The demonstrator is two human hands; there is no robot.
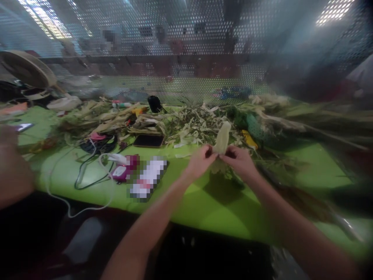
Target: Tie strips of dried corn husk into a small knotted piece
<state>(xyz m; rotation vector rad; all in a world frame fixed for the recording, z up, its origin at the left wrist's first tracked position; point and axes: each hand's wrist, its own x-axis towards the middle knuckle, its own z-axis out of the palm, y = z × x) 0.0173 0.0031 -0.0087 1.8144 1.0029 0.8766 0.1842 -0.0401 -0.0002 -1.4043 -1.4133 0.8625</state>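
Note:
My left hand (pixel 201 160) and my right hand (pixel 239 160) meet above the front part of the green table. Between them stands a pale, yellowish-green husk (pixel 223 137), broad and rounded at its top. The fingertips and thumbs of both hands are closed in a pinch at its lower end. Some pale leafy material shows below the fingers, too blurred to make out. Just behind the hands lies a heap of dry, pale plant strips (pixel 201 122).
A dark phone (pixel 149 140), a pixelated phone (pixel 149 179), a magenta item (pixel 126 169) and loose cables (pixel 78 177) lie on the green table (pixel 186 206) to the left. A yellow object (pixel 250 139) sits right. Another person's arm (pixel 14 167) is at far left. A perforated screen (pixel 180 83) stands behind.

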